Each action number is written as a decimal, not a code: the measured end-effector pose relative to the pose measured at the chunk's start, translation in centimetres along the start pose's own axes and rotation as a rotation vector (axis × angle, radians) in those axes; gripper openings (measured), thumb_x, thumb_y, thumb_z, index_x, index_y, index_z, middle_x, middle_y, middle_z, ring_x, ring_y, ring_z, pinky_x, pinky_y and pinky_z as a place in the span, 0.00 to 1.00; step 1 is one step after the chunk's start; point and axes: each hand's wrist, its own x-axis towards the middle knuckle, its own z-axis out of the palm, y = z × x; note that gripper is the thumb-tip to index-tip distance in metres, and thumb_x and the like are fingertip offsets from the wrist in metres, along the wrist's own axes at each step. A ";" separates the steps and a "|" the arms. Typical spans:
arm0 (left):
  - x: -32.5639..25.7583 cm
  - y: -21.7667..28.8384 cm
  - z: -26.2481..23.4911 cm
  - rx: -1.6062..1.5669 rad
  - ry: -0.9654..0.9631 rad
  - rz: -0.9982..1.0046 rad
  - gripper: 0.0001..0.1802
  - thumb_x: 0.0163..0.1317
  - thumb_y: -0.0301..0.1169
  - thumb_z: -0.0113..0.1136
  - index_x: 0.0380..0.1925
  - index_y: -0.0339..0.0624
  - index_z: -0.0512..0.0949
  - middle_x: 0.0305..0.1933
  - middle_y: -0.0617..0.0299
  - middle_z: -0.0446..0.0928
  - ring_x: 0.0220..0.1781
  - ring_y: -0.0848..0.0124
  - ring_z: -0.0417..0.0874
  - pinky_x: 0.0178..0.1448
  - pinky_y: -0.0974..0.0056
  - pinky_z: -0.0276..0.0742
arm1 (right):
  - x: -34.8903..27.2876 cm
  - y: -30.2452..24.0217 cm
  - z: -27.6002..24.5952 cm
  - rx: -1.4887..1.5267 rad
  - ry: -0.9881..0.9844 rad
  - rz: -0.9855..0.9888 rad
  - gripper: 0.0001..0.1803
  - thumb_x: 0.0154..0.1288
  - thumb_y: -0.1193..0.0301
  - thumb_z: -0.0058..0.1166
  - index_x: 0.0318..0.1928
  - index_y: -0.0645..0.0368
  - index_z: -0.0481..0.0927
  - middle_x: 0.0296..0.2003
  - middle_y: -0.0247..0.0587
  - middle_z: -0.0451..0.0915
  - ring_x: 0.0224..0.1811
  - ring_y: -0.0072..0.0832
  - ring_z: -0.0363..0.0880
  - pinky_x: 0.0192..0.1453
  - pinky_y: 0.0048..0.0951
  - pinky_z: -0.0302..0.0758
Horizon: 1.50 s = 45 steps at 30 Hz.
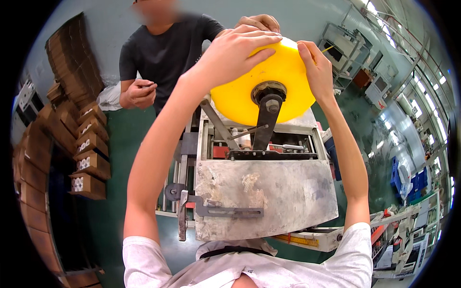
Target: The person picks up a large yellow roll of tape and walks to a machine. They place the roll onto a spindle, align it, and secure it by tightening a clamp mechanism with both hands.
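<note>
A large yellow roll [240, 98] stands upright on a metal machine, its round face towards me. A dark hub [263, 88] and a black bolted arm [265, 126] are at its middle. My left hand [235, 53] lies over the roll's upper left, fingers stretched out and thumb apart on the yellow face. At the upper right rim, my right hand [316, 67] grips the edge with bent fingers. A co-worker's hand [259, 21] rests at the roll's top behind my left hand. The co-worker's other hand [140, 92] is half closed; its contents cannot be made out.
A worn metal plate [288, 187] with a slotted bracket [230, 211] lies between my arms. The co-worker in a dark shirt [163, 53] stands beyond, left of the roll. Cartons of white rolls [89, 185] line the left. Blue crates [408, 180] and machine frames stand right.
</note>
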 end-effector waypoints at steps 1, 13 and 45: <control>0.3 -0.3 0.1 -0.002 -0.026 -0.007 0.20 0.71 0.39 0.55 0.61 0.53 0.77 0.61 0.63 0.78 0.66 0.64 0.75 0.72 0.57 0.67 | -0.2 0.1 -0.1 0.014 0.008 0.005 0.28 0.71 0.45 0.48 0.48 0.58 0.82 0.37 0.44 0.84 0.40 0.33 0.82 0.47 0.31 0.76; -2.1 -0.9 -0.4 -0.041 0.069 -0.054 0.16 0.70 0.33 0.57 0.56 0.51 0.82 0.56 0.61 0.82 0.59 0.63 0.80 0.66 0.59 0.74 | -0.3 0.5 -0.1 0.013 0.031 -0.024 0.26 0.72 0.46 0.48 0.48 0.58 0.81 0.36 0.42 0.84 0.38 0.32 0.81 0.47 0.30 0.75; 3.3 -3.1 0.0 -0.766 -0.356 -0.765 0.21 0.68 0.46 0.52 0.44 0.38 0.80 0.39 0.53 0.76 0.43 0.67 0.75 0.52 0.64 0.72 | -0.1 0.3 0.1 0.006 0.013 -0.072 0.30 0.69 0.41 0.48 0.47 0.58 0.81 0.35 0.42 0.84 0.38 0.33 0.83 0.46 0.32 0.76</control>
